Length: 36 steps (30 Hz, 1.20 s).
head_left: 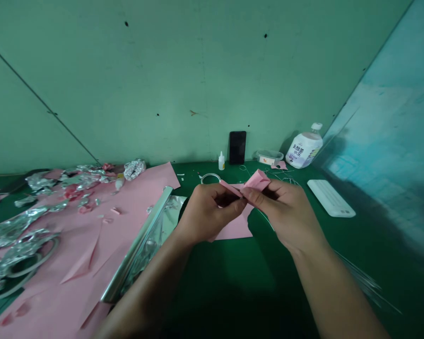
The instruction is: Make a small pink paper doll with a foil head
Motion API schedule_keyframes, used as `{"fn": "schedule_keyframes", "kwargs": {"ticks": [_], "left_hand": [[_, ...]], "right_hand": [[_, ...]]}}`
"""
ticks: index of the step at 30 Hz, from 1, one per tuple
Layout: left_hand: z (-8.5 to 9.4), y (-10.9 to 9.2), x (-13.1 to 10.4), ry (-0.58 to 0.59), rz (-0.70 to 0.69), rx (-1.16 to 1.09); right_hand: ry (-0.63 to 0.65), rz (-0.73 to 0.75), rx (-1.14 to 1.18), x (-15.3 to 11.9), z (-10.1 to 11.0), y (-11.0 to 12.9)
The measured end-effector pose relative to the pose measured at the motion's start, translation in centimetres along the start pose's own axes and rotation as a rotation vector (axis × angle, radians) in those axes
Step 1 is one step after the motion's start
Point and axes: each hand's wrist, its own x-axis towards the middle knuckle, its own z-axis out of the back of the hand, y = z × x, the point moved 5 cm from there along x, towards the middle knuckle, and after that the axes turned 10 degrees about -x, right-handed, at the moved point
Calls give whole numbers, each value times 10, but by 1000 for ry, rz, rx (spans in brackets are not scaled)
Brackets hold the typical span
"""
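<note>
My left hand and my right hand meet above the green table. Between them is a piece of pink paper, rolled into a small tube at its right end. The right fingers and thumb pinch the rolled part. My left fingers and thumb close on the narrower left end of the same paper. A flat pink sheet lies on the table below the hands, partly hidden by them. Behind the left hand rests a white ring.
At left, a large pink sheet carries crumpled foil and paper scraps. A foil roll lies beside my left forearm. Toward the wall stand a glue bottle, phone, plastic tub and large bottle. Thin wires lie right.
</note>
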Motion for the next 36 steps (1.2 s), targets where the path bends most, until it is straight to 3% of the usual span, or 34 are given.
{"fn": "schedule_keyframes", "kwargs": {"ticks": [6,10,15,21,24,30,36], "left_hand": [[3,4,2,32,59,-104],[5,4,3,25,81,-125],[0,1,5,116,53,-230],[3,3,4,2,93,-203],[4,5,4,-43,82,-241],[10,11,6,-149,94,-329],[9,16,8,-180,114,-522]], "right_hand": [[6,-1,14,0,1,-1],[116,32,131,3,-1,-3],[190,30,186,4,-1,-5],[131,14,51,3,0,-4],[148,27,93,3,-1,-3],[-97,180,241,9,16,-6],[-115,233,260,11,18,-8]]}}
